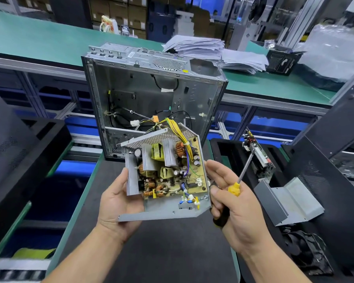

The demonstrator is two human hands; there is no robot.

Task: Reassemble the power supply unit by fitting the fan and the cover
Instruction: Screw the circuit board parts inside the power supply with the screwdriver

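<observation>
The open grey metal power supply unit (pixel 168 176), its yellow circuit board showing, is held in the air in front of the empty silver computer case (pixel 153 94). The left hand (pixel 117 201) cups its left side, its grip curled around the edge. The right hand (pixel 233 205) steadies the unit's right edge with its thumb, its grip curled round a yellow-and-black screwdriver (pixel 236 186). Right of the unit, a bent grey metal cover (pixel 288 201) and a black fan (pixel 307 250) lie on the dark tabletop (pixel 172 252).

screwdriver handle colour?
Yellow and black: the screwdriver handle is yellow by the shaft, black in the right hand. Head view, the only one.
</observation>
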